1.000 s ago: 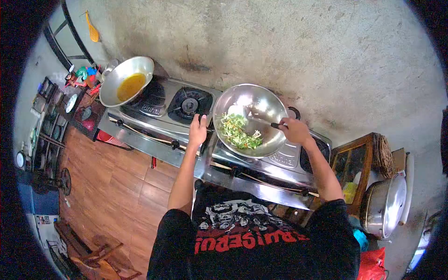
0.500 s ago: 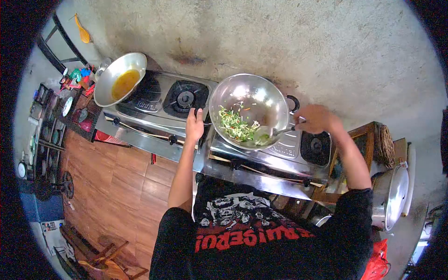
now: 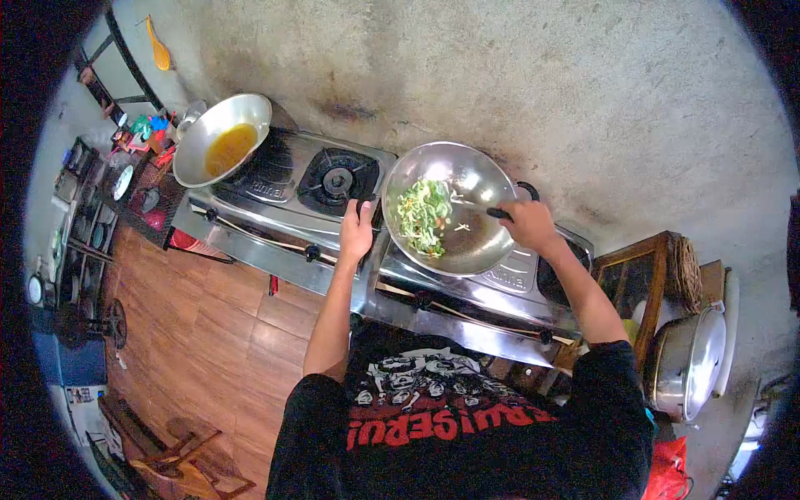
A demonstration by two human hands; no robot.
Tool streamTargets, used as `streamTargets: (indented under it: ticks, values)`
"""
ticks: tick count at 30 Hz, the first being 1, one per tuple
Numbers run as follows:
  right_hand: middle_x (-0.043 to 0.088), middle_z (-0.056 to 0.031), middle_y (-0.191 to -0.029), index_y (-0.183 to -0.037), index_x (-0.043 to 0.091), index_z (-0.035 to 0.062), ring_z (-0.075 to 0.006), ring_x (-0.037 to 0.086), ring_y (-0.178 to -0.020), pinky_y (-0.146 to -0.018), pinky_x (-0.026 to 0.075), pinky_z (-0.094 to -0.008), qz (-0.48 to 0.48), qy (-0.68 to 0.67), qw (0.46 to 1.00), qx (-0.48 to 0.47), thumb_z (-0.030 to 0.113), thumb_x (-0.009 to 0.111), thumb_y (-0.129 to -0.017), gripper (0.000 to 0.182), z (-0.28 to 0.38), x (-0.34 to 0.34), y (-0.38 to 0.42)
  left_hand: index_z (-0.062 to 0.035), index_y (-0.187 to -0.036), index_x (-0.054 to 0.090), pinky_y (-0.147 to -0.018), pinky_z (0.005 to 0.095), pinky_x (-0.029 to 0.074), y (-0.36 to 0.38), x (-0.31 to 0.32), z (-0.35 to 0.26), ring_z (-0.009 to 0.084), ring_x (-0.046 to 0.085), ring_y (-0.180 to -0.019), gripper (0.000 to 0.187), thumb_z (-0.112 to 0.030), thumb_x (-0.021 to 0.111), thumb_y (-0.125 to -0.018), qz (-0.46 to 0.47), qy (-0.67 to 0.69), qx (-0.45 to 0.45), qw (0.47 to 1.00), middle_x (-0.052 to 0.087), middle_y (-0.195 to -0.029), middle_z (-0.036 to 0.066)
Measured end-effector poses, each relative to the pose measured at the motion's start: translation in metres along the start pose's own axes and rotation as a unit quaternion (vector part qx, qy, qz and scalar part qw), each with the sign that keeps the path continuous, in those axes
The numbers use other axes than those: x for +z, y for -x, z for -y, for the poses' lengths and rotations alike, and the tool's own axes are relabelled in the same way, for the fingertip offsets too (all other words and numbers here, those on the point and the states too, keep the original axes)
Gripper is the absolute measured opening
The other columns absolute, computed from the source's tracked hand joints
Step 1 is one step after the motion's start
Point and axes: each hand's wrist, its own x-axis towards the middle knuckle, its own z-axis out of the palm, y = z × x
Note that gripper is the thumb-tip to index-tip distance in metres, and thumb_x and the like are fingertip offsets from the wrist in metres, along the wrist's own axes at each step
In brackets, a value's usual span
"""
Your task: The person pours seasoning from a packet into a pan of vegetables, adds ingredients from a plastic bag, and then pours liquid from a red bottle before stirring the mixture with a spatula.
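A steel wok (image 3: 479, 237) sits on the right stove, with chopped green and white vegetables (image 3: 423, 215) heaped along its left side. My left hand (image 3: 357, 232) is closed on the wok's left handle, beside the rim. Over the wok's right rim, my right hand (image 3: 529, 223) grips the dark handle of a spatula (image 3: 498, 213). The spatula's metal part reaches left toward the vegetables and is partly hidden among them. The wok's other black handle (image 3: 528, 191) shows just behind my right hand.
A second wok (image 3: 190, 158) with yellow-brown liquid stands on the left stove, next to a bare burner (image 3: 337, 181). A large metal pot (image 3: 671, 367) is at the right, near a wooden cabinet (image 3: 658, 292). The wall rises behind the stoves.
My right hand has moved left and inward over the wok's rim with the spatula. The vegetables have shifted up the wok's left side. My left hand stays on the handle.
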Motion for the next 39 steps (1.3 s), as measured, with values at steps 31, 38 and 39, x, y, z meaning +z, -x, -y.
streamTargets:
  ticks: [31,38,39]
  values:
    - [0.067,-0.0169,-0.083,-0.093,0.067,0.0028,-0.0338,0.064,-0.071,-0.066,0.05,-0.0441,0.091,0.005,0.971,-0.223,0.024,0.056,-0.081,0.027,-0.118,0.044,-0.012,-0.0013,-0.125,0.046,-0.09,0.0484,0.041,-0.001,-0.004,-0.012,0.0452,0.053,-0.108,0.053,-0.044,0.042,-0.094,0.039,-0.006,-0.071,0.997,0.057,-0.114,0.029]
    - [0.064,-0.0179,-0.07,-0.096,0.065,0.0003,-0.0312,0.063,-0.065,-0.06,0.048,-0.0378,0.046,-0.319,0.944,0.069,0.022,0.062,-0.084,0.024,-0.03,0.091,0.019,-0.0006,-0.125,0.046,-0.091,0.0477,0.041,0.0,0.0,-0.003,0.0453,0.052,-0.109,0.054,-0.044,0.042,-0.094,0.033,-0.003,-0.058,0.998,0.056,-0.115,0.029]
    - [0.064,-0.0201,-0.078,-0.102,0.063,0.0039,-0.0345,0.064,-0.073,-0.067,0.049,-0.0411,0.012,-0.266,0.961,0.077,0.024,0.062,-0.084,0.027,-0.022,0.088,0.024,-0.0006,-0.125,0.046,-0.091,0.0477,0.041,0.0,-0.002,-0.001,0.0453,0.052,-0.109,0.054,-0.044,0.042,-0.094,0.046,-0.003,-0.059,0.997,0.056,-0.115,0.029]
